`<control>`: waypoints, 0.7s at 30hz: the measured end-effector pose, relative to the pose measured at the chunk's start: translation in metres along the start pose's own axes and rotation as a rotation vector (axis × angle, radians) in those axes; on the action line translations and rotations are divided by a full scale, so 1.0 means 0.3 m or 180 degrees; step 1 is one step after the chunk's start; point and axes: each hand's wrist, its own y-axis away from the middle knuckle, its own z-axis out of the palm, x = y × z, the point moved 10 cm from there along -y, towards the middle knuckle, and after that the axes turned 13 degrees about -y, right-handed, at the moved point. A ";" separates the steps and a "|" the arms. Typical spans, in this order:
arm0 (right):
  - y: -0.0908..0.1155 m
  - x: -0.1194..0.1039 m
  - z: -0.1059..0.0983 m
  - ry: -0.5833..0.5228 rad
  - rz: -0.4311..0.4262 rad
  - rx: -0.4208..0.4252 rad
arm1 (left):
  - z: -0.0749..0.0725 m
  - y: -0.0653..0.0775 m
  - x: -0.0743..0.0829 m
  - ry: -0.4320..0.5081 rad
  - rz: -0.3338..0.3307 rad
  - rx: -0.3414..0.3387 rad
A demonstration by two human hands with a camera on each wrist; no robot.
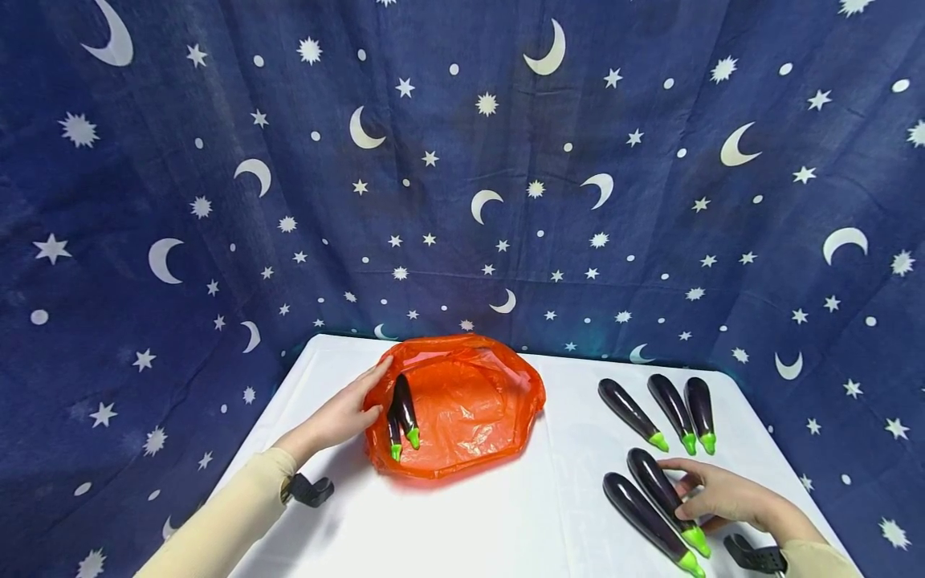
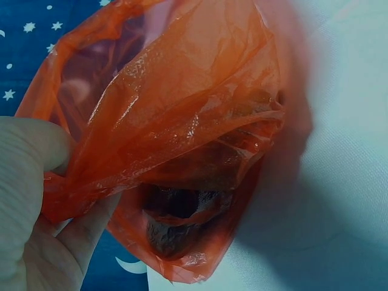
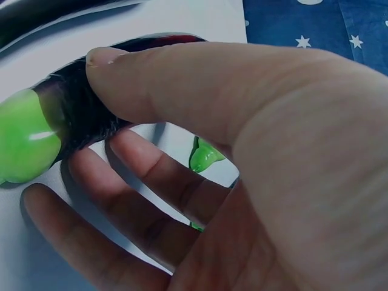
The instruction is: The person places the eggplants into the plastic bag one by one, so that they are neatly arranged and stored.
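Observation:
An orange-red plastic bag (image 1: pixel 462 413) lies with its mouth wide on the white table, and two dark eggplants (image 1: pixel 406 409) with green stems are inside at its left. My left hand (image 1: pixel 352 411) pinches the bag's left rim; in the left wrist view the film passes between thumb and fingers. At the front right, my right hand (image 1: pixel 730 496) holds an eggplant (image 1: pixel 654 478) near its stem end. Its thumb lies over the dark skin and its fingers curl at the far side, as the right wrist view shows. A second eggplant (image 1: pixel 643 514) lies close alongside.
Behind the right hand lie three more eggplants (image 1: pixel 627 408) in a loose row, stems toward me. The white table (image 1: pixel 462 530) ends at the back against a blue curtain (image 1: pixel 462 160) with moons and stars.

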 end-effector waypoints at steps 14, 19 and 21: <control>-0.008 -0.002 0.008 -0.0007 -0.0058 -0.0023 | 0.003 0.001 -0.006 0.0008 -0.0044 -0.0019; -0.007 -0.003 0.011 0.0043 -0.0137 -0.0001 | 0.007 -0.003 -0.006 -0.0006 -0.0039 -0.0019; -0.005 -0.007 0.015 0.0070 -0.0170 -0.0008 | 0.008 -0.003 -0.007 -0.0021 -0.0038 -0.0018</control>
